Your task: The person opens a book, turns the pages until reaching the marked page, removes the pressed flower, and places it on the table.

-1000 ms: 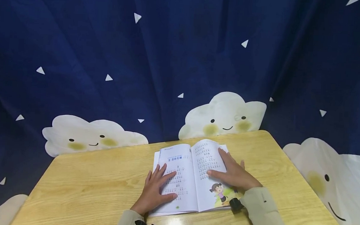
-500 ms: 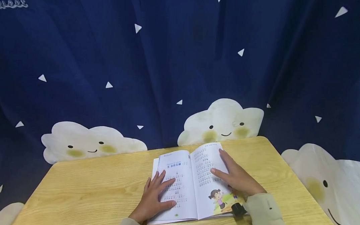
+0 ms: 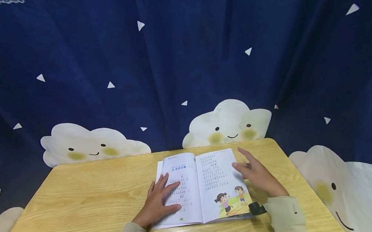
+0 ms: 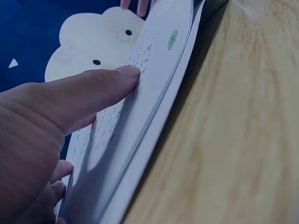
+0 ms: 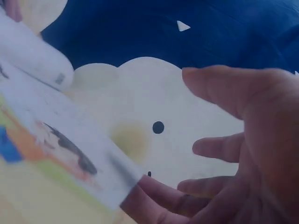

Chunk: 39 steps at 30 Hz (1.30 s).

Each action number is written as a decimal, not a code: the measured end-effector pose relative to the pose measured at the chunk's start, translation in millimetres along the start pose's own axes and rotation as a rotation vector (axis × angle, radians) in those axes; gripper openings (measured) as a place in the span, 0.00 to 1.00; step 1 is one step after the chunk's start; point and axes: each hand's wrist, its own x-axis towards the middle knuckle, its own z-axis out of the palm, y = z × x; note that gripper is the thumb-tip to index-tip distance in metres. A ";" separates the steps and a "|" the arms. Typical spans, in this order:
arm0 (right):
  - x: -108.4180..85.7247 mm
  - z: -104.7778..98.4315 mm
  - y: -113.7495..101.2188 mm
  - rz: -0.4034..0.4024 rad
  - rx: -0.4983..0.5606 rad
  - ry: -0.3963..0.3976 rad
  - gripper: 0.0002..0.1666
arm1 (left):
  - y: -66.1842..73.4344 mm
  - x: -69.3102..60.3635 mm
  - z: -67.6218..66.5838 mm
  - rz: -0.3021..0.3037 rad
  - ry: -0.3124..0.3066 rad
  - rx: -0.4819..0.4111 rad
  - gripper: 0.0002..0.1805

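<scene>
Here's my book (image 3: 202,189), open on the counter (image 3: 92,191); my left grip (image 3: 157,202), unclenched, rests spread on its left page. My right grip (image 3: 260,177) is loose at the right page's edge, pinching nothing. Page-handling, I'd judge; turning a leaf would call for separating one sheet cleanly.

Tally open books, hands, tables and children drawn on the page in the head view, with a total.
1 open book
2 hands: left hand, right hand
1 table
2 drawn children: pigtailed child, short-haired child
Total: 6
</scene>
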 end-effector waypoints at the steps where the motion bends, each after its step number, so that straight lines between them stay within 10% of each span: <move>1: 0.1 -1.1 0.1 0.003 0.018 -0.004 0.47 | -0.2 0.0 -0.4 -0.002 0.001 -0.001 0.40; 12: 5.0 5.6 3.2 0.157 0.174 0.017 0.33 | -2.3 -4.1 -0.6 -0.019 0.000 -0.003 0.40; 24: 9.5 9.6 5.6 0.076 0.233 -0.152 0.35 | -2.4 -2.3 -1.2 -0.022 -0.006 0.003 0.40; 32: 7.6 21.3 -7.6 -0.132 0.168 -0.374 0.28 | 0.3 3.7 0.4 -0.008 -0.007 0.002 0.40; 39: 4.0 57.1 -28.9 -0.110 -0.002 -0.364 0.33 | -0.5 3.3 -0.3 -0.008 -0.006 0.008 0.39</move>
